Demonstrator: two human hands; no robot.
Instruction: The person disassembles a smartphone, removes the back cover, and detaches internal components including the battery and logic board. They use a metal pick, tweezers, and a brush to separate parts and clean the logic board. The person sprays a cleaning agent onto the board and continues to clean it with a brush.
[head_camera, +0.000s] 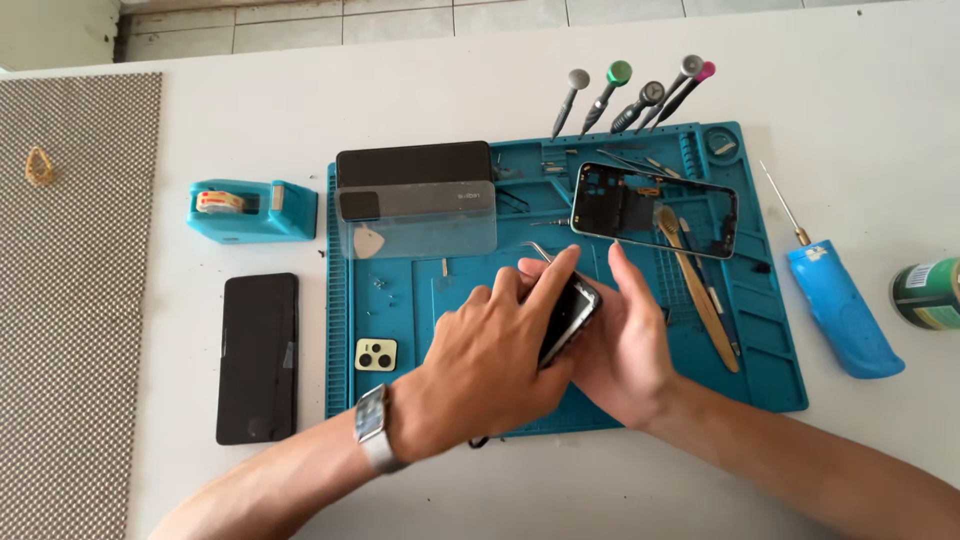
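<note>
Over the blue repair mat (420, 300), both hands hold a small dark phone part with a metal rim (572, 318), tilted on edge. My left hand (490, 365), with a wristwatch, covers the part from above with its fingers on the top edge. My right hand (625, 345) cups it from the right and below. Thin metal tweezers (541, 249) stick out just above my left fingertips; which hand holds them I cannot tell. An opened phone frame (655, 210) lies at the mat's upper right.
A black phone screen (258, 357) lies left of the mat, a blue tape dispenser (252, 211) above it. On the mat are a clear-lidded box (416, 200), a camera cover (376, 354) and a wooden brush (700, 295). Screwdrivers (630, 95) lie behind; a blue-handled tool (840, 305) and can (928, 293) right.
</note>
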